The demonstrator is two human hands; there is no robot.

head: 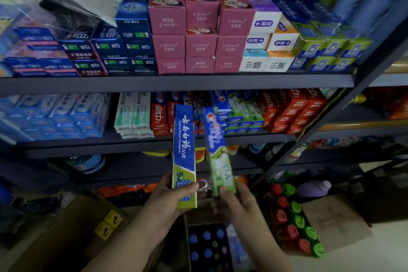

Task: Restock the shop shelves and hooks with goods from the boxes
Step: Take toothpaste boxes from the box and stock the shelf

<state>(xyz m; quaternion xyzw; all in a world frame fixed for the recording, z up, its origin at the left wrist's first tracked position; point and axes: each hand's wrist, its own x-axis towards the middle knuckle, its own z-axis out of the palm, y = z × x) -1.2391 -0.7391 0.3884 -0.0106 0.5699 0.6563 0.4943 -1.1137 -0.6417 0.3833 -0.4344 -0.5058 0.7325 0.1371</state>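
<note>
Toothpaste cartons are held upright before the middle shelf (154, 141): left hand (167, 199) grips the blue-green carton (184, 157), right hand (237, 201) pinches the green carton (217, 152) low. Risk: low grips let a carton tip, knocking the crowded stacks.

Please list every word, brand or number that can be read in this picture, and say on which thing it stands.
"Yunnan Baiyao Toothpaste": on the blue and green box in the left hand.
"LAENNA", upside down: on the pink boxes, top shelf.
"Doctor": on the white and green boxes, middle shelf; blurred, uncertain.
Green box in the right hand: logo blurred, unreadable.
Other labels: Chinese or too blurred.
</note>
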